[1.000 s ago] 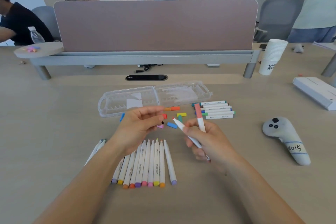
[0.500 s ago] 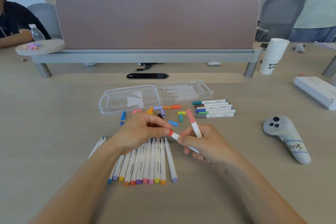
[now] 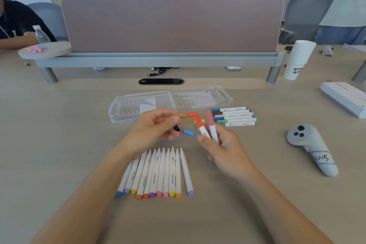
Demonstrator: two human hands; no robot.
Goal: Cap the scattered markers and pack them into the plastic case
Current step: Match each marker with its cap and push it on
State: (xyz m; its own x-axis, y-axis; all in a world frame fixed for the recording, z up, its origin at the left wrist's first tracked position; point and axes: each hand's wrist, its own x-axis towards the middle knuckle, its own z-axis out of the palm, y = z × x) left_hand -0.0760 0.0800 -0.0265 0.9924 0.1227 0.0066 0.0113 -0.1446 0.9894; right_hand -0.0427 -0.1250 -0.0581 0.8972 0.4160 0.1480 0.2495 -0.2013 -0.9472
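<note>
My right hand grips two white markers upright: one with a red-orange cap, one with a pink cap. My left hand hovers with loosely curled fingers over loose caps, a black cap and a pink one just under its fingertips. A blue cap and an orange cap lie nearby. The clear plastic case lies open beyond the hands. Several uncapped markers lie in a row near me. Several capped markers are stacked to the right of the case.
A grey controller lies at the right. A stack of paper cups and a white box stand further right. A pink desk divider closes the far side. People sit and stand beyond it.
The left hand pressed the red-orange cap onto the marker, then let go and drew back left over the loose caps. The right hand tipped both markers upright.
</note>
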